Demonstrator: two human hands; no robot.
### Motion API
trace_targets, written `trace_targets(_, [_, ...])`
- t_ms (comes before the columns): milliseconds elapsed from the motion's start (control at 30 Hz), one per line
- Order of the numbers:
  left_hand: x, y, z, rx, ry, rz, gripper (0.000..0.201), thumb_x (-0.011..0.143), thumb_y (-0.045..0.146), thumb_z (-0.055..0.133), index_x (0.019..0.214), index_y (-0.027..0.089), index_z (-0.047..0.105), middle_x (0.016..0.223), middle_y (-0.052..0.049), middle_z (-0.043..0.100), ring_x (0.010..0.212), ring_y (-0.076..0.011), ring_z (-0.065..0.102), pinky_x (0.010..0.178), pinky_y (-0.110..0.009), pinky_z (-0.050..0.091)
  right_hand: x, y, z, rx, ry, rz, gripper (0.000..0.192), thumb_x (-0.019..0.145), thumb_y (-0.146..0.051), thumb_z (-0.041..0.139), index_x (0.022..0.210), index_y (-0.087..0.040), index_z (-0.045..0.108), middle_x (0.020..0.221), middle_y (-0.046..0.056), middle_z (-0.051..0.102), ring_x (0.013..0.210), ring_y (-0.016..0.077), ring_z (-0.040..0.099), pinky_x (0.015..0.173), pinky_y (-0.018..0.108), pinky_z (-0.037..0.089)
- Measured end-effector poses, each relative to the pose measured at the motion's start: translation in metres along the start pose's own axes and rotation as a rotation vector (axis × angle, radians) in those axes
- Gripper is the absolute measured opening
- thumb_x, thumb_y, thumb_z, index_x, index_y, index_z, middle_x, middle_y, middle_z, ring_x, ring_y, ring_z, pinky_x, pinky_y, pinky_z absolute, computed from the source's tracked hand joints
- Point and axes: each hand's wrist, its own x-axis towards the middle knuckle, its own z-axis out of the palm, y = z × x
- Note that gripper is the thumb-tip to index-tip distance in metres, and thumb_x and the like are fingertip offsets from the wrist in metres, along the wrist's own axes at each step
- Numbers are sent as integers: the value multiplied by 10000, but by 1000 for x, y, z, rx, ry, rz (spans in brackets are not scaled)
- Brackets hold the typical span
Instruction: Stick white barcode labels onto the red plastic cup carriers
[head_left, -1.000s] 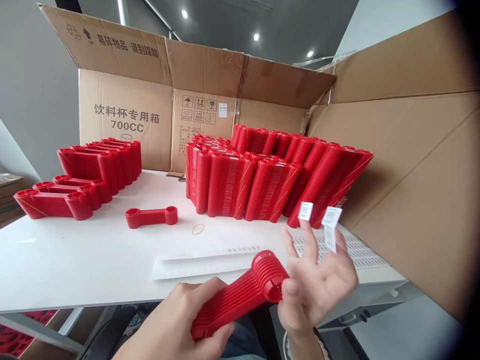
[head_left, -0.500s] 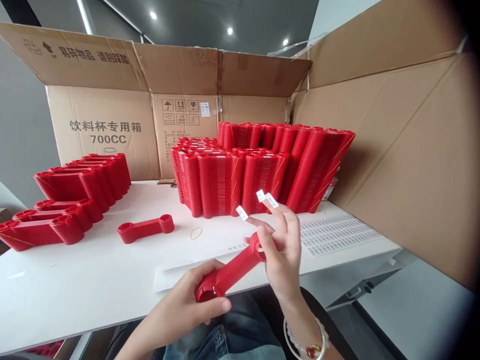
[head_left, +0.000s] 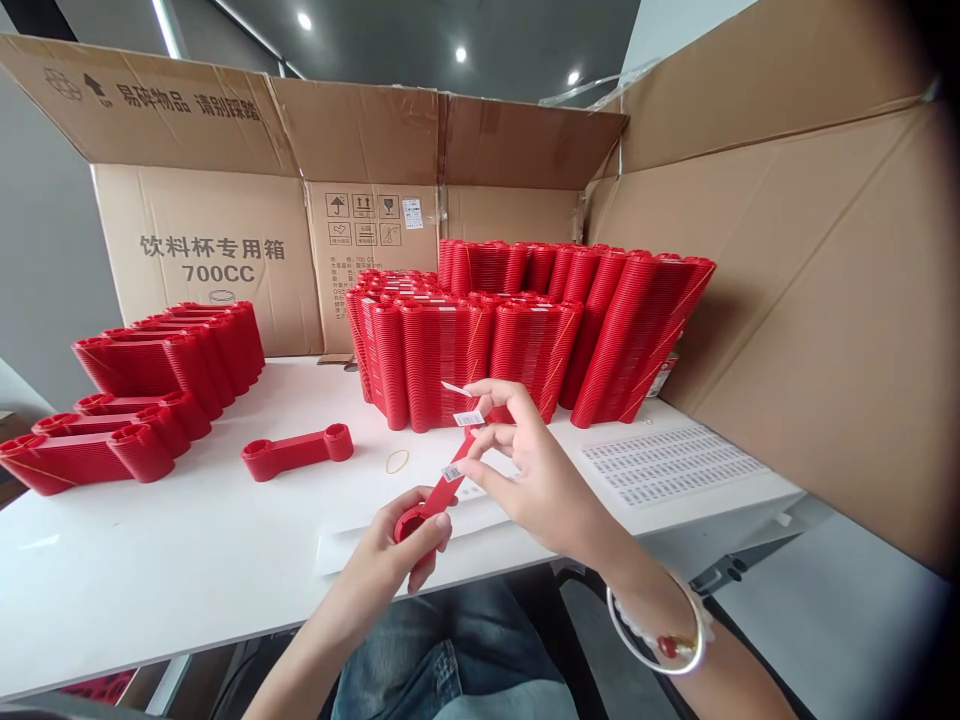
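Note:
My left hand [head_left: 409, 540] is closed around the near end of a red plastic bar [head_left: 447, 484] with a round socket at its end. The bar is tilted up and away from me, its far end partly behind my right hand. My right hand [head_left: 517, 465] is bent over the bar with small white barcode labels at its fingertips. One label [head_left: 451, 472] is at the thumb tip, against or just over the bar's face. A second label [head_left: 469, 419] and a third label [head_left: 455, 389] cling to other fingers.
Another red bar [head_left: 298, 452] lies on the white table [head_left: 187, 560], beside a rubber band [head_left: 397, 461]. Banded red stacks [head_left: 442, 365] stand behind, more stacks [head_left: 142, 450] at left. A label sheet [head_left: 675, 465] lies right. Cardboard [head_left: 217, 215] walls the back and right.
My right hand has swung left and over the bar, bringing a label to its face. My left hand has turned the bar steeper. The thumb has let go of the bar's far ring.

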Motion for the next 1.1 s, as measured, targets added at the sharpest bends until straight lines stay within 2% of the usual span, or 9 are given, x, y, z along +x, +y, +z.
trace_targets(200, [0,4,0,125,95,-39,478,802,590,646,1018,173,555,671,45,484,487,-61,345,468,-206,284,11,6,-1,-126,-111,60,622,792,-98,607,1320,-356,403,1094,-6,463,715,98,646,822,383,575])
trace_targets(367, [1,1,-5,175,60,-58,447,817,577,630,1014,180,569,652,51,458,483,-63,341,453,-198,279,13,9,-1,-136,-149,85,672,759,-81,625,1325,-378,416,1076,-6,486,697,107,644,709,341,573])
trace_targets(833, [5,-5,-8,226,61,-64,474,809,604,598,1008,175,561,643,56,433,489,-79,338,442,-207,289,12,12,2,-226,-161,156,703,769,-41,635,1348,-353,384,1098,-20,479,718,72,648,800,319,546])
trace_targets(1100, [5,-3,-8,236,46,-56,433,835,584,587,992,182,555,643,62,419,517,-86,356,444,-205,285,13,11,5,-254,-157,170,638,778,-24,614,1306,-323,417,1102,-21,479,763,77,660,845,326,536])
